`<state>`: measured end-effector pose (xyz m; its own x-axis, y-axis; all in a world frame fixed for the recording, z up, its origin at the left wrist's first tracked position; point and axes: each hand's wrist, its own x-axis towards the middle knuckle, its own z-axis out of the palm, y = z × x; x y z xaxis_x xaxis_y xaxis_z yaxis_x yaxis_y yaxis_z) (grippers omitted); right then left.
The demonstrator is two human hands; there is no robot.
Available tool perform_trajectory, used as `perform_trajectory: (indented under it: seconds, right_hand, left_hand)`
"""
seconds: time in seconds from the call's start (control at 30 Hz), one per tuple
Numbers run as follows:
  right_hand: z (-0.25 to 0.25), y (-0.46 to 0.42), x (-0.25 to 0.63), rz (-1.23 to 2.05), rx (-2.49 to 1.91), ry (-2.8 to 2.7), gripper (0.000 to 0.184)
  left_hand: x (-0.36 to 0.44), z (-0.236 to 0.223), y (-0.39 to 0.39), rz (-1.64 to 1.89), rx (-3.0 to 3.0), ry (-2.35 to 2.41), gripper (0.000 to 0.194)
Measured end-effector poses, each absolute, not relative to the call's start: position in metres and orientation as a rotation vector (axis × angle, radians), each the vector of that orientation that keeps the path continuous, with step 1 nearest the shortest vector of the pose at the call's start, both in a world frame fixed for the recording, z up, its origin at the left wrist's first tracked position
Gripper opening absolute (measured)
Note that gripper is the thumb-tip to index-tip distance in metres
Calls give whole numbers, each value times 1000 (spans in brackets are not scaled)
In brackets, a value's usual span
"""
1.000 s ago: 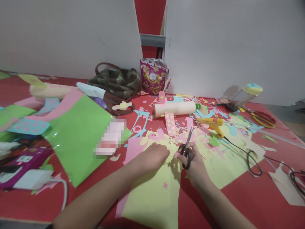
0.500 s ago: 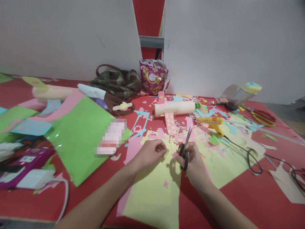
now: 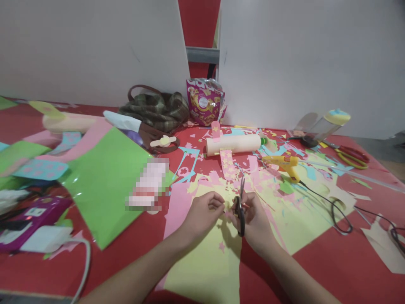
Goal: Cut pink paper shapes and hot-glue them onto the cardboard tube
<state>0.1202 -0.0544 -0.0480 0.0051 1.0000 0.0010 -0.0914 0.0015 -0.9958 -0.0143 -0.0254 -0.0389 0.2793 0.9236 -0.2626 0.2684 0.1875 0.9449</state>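
My left hand point(image 3: 204, 217) is closed in a pinch above the yellow paper sheet point(image 3: 202, 270). A small piece of yellow paper point(image 3: 227, 205) shows at its fingertips, partly hidden and blurred. Close beside it, my right hand point(image 3: 256, 226) grips black-handled scissors point(image 3: 241, 213), their blades pointing up and away from me and nearly together. A pink paper star point(image 3: 222, 246) lies on the yellow sheet below the hands. Under that sheet, a pink sheet point(image 3: 175, 207) sticks out on the left.
Beyond the hands lies a cream paper tube point(image 3: 234, 145) with star-dotted pink strips. A yellow glue gun point(image 3: 287, 165) with a black cord is at right, red-handled pliers point(image 3: 352, 155) farther off. Green sheets point(image 3: 107, 190) and a purple power strip point(image 3: 34, 221) occupy the left. Paper scraps surround everything.
Both hands have come closer together. The scissors have turned more upright and dropped slightly, and my left fingertips have moved right, toward them.
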Motion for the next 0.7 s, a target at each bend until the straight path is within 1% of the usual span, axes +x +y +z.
perform_trajectory:
  seconds: [0.13,0.27,0.33,0.47,0.57,0.7]
  right_hand:
    - [-48,-53,121,1213,-1228,-1074,36]
    - [-47,-51,123,1213,-1255,-1012,33]
    - [-47,-51,123,1222,-1252,-1032,34]
    - [-50,-52,122,1190,-1261,-1074,36]
    - [-52,-52,122,1177,-1259,-1097,35]
    - [-52,-52,122,1164,-1251,-1113,34]
  left_hand:
    - [-15,-34,-25,672,1547,1303,5]
    - [-18,-34,-24,629,1930,1420,12]
    - [-19,-36,-23,595,1963,1427,14]
    - [-17,-36,-24,619,1674,1309,17]
    - [-14,-34,-27,646,1404,1216,15]
    - [-11,-35,-30,649,1215,1110,12]
